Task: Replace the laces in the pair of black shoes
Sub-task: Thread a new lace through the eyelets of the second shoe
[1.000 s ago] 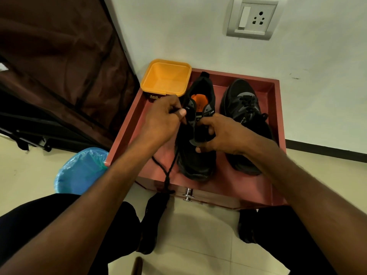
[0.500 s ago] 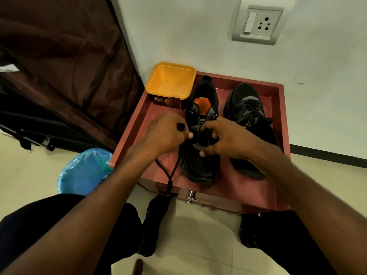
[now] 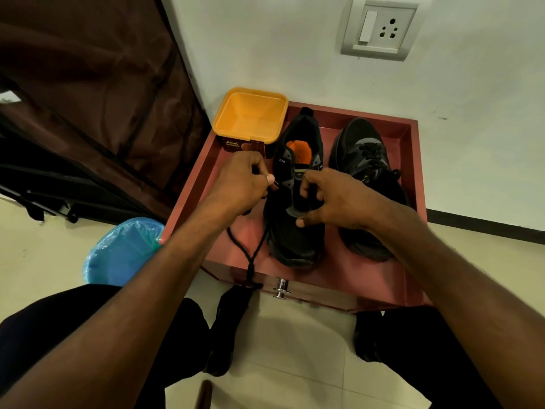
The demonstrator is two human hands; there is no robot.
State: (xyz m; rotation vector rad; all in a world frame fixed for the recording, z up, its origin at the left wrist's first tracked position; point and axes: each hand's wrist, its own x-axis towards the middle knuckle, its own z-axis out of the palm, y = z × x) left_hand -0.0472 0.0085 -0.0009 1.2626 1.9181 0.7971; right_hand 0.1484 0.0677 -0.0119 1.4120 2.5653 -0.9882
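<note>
Lace (image 3: 250, 255), limp and light, trails off the tray (image 3: 411, 202) beside the left shoe (image 3: 295, 231), pinched by the left hand (image 3: 239, 184) near its tip, probably the best hold, while the right hand (image 3: 333, 199) grips the tongue.

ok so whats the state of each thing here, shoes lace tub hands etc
left shoe: unlaced, tongue open, upright in the tray
right shoe: laced, upright beside it
black lace: loose, trailing over the tray's front edge
yellow tub: open, nothing visible inside
red tray: holds both shoes
left hand: pinches the lace
right hand: grips the left shoe's tongue area
wall switch: position unclear
</note>
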